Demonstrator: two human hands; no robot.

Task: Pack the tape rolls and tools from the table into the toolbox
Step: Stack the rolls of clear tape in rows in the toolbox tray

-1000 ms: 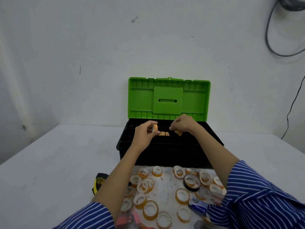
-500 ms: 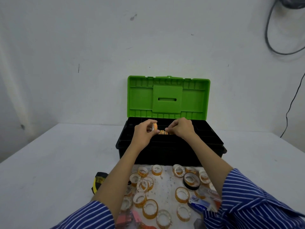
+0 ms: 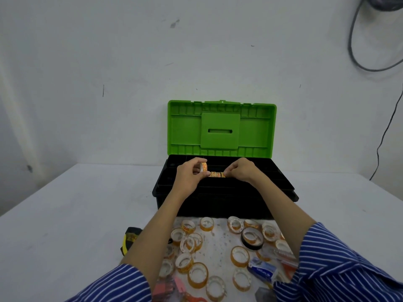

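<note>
A black toolbox (image 3: 224, 201) with its green lid (image 3: 221, 129) raised stands on the white table. My left hand (image 3: 189, 175) pinches a small orange-printed tape roll (image 3: 203, 166) upright over the toolbox tray. A short row of tape rolls (image 3: 216, 174) lies in the tray between both hands. My right hand (image 3: 239, 172) has its fingertips on the right end of that row. Several clear and orange tape rolls (image 3: 197, 274) lie loose on the table in front of the toolbox, with one black tape roll (image 3: 251, 238) among them.
A yellow and black tape measure (image 3: 129, 239) lies left of my left forearm. A blue packet (image 3: 262, 269), an orange-handled tool (image 3: 287, 264) and a pink item (image 3: 168, 288) lie near the front edge. Cables (image 3: 383, 131) hang on the right wall.
My right hand has moved left and down onto the row of rolls in the tray. The left hand keeps holding its roll in about the same spot.
</note>
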